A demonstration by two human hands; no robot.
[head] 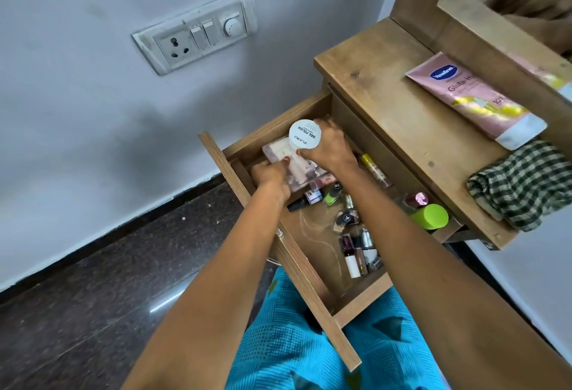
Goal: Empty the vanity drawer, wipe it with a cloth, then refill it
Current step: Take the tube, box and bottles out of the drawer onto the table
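The wooden vanity drawer (312, 268) is pulled out below me. Inside lie several nail polish bottles (356, 253), a lime-green cap (431, 216) and a yellow-topped tube (373, 168). My right hand (332, 148) grips a round white jar (305, 135) labelled nail polish remover, held over the drawer's far end. My left hand (270, 174) closes on a clear plastic box (294, 162) of pink items lying under the jar. A green checked cloth (523, 183) lies bunched on the vanity top (393, 104).
A pink lotion tube (473, 100) rests on the vanity top against the mirror frame (483, 36). A wall switch plate (198, 31) is at the left. Dark stone floor (108, 281) runs beside the drawer; my blue garment (325, 352) is below it.
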